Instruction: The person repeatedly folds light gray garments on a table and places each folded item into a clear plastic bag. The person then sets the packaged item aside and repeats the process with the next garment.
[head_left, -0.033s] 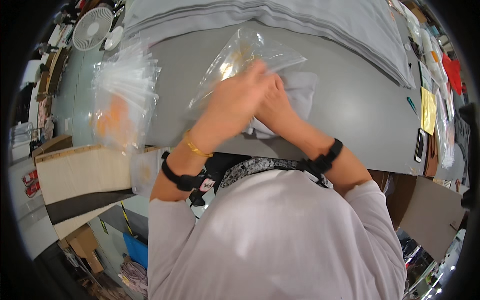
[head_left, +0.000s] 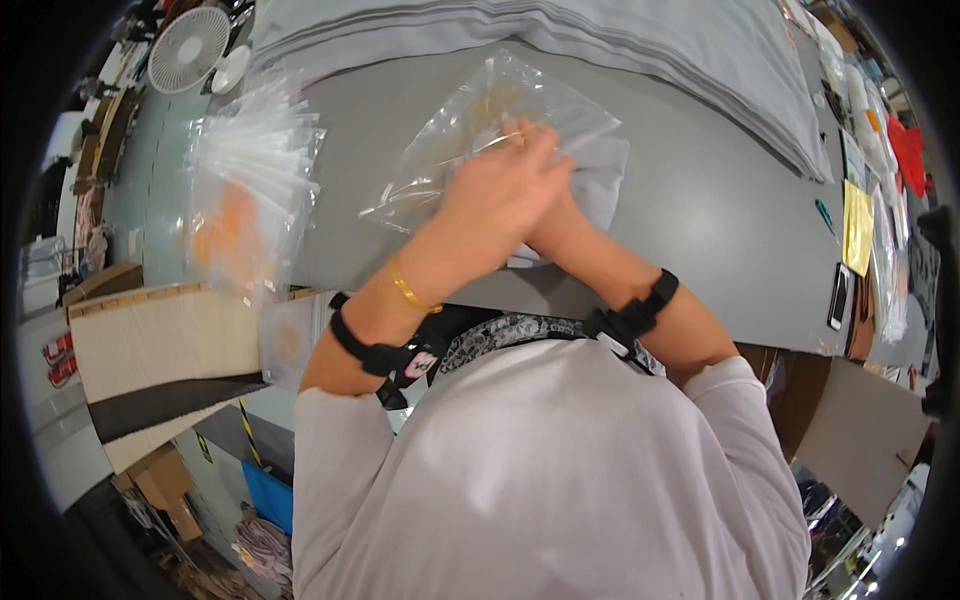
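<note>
In the middle of the table lies a clear plastic bag (head_left: 425, 175), with a piece of folded grey cloth (head_left: 602, 172) at its right side, partly under the plastic. My left hand (head_left: 503, 200) rests over the bag, its fingers bent and closed on the plastic. Crossing beneath it, my right hand (head_left: 555, 225) reaches in from the right at the grey cloth and the bag. Most of its fingers are hidden by the left hand. Where the bag ends over the cloth is hard to make out.
Wide stacked grey cloth (head_left: 400, 42) spans the table's far side. To the left is a fanned pile of clear bags (head_left: 250, 150). A phone (head_left: 838, 296), a green pen (head_left: 824, 214) and a yellow packet (head_left: 856, 228) lie at the right edge. A white fan (head_left: 188, 50) stands far left.
My left hand has shifted slightly down and right, covering more of my right hand. The bag has spread a little to the right over the grey cloth.
</note>
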